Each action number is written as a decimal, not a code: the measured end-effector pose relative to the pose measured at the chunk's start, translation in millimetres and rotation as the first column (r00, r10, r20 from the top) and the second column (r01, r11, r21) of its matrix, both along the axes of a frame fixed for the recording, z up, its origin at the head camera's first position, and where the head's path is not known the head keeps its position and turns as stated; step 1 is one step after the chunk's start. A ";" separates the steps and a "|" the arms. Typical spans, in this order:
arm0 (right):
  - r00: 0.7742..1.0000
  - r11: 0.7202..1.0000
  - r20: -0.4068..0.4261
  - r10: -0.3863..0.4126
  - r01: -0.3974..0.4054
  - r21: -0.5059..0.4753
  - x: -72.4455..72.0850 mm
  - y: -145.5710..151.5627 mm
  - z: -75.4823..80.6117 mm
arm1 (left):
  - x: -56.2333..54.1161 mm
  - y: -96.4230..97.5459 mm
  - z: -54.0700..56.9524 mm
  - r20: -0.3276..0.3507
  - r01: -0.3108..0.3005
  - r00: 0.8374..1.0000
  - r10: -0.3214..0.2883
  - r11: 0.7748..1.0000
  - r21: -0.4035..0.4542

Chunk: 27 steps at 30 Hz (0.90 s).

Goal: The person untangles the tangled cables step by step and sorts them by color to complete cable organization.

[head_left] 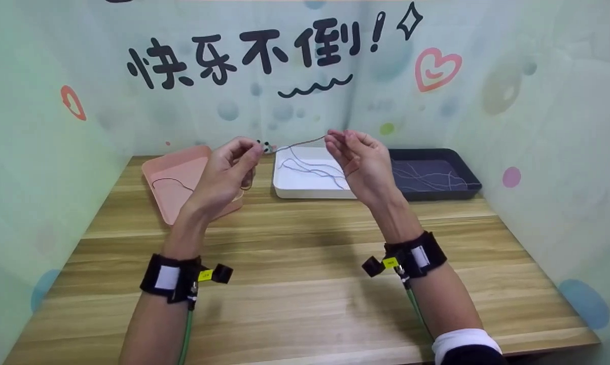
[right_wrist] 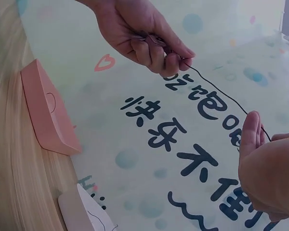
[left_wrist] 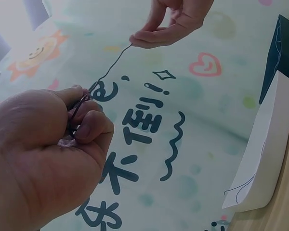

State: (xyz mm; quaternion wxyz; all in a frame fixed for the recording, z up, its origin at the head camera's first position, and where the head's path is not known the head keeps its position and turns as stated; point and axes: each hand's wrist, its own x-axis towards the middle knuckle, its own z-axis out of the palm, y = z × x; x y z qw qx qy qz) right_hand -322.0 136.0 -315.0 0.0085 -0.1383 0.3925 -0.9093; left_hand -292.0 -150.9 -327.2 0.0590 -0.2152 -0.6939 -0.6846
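Observation:
A thin dark cord (head_left: 305,143) runs between the two hands, well above the table. My left hand (head_left: 228,167) grips a gathered bit of it; in the left wrist view small loops show in the curled fingers (left_wrist: 94,127). Slightly higher and to the right, my right hand (head_left: 363,162) pinches the other stretch of the cord between thumb and fingertips. As seen in the right wrist view, the cord (right_wrist: 216,89) sags a little from the left hand (right_wrist: 139,36) to the right hand (right_wrist: 274,168). The palm side hides part of the bunch in the left hand.
A pink tray (head_left: 175,158) with a dark cord stands at the back left, partly behind the left forearm. Beside it are a white tray (head_left: 305,193) holding bluish cords and a dark grey tray (head_left: 436,194) with pale cords. Printed fabric walls (head_left: 553,152) enclose the wooden table (head_left: 294,284).

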 end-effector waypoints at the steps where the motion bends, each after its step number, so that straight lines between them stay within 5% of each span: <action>1: 1.000 1.000 0.003 -0.010 0.010 -0.008 -0.6 1.2 0.4 | 0.4 -1.6 0.5 -0.005 -0.011 1.000 0.011 1.000 -0.005; 7: 0.981 0.974 -0.189 -0.049 0.088 0.208 -0.1 7.4 -0.4 | 2.1 -6.3 3.3 -0.012 -0.051 0.999 0.051 0.999 0.000; 9: 0.949 0.929 -0.307 -0.077 0.179 0.322 -0.2 10.2 -0.8 | 2.4 -6.4 4.0 -0.012 -0.051 0.999 0.051 0.999 0.005; 11: 0.895 0.855 -0.434 -0.106 0.305 0.420 -0.5 13.0 -0.8 | 3.0 -6.2 4.5 -0.016 -0.044 0.999 0.044 0.999 0.005; 13: 0.807 0.723 -0.578 -0.116 0.468 0.508 -0.4 15.8 -0.6 | 3.5 -6.0 4.6 -0.017 -0.031 0.999 0.031 1.000 0.002; 17: 0.556 0.375 -0.831 -0.006 0.772 0.513 0.7 20.4 -1.9 | 4.8 -4.2 4.7 -0.008 0.005 1.000 -0.005 1.000 -0.004; 19: 0.440 0.244 -0.894 0.089 0.860 0.448 0.8 21.3 -3.7 | 5.0 -3.4 4.6 0.000 0.021 1.000 -0.021 1.000 -0.003; 22: 0.335 0.156 -0.918 0.213 0.916 0.371 -0.3 19.9 -7.3 | 5.2 -2.6 4.6 0.012 0.032 0.999 -0.032 0.999 0.001; 27: 0.227 0.129 -0.934 0.278 0.954 0.270 -3.4 13.5 -17.0 | 4.9 -2.2 5.0 0.033 0.040 0.999 -0.042 0.998 0.044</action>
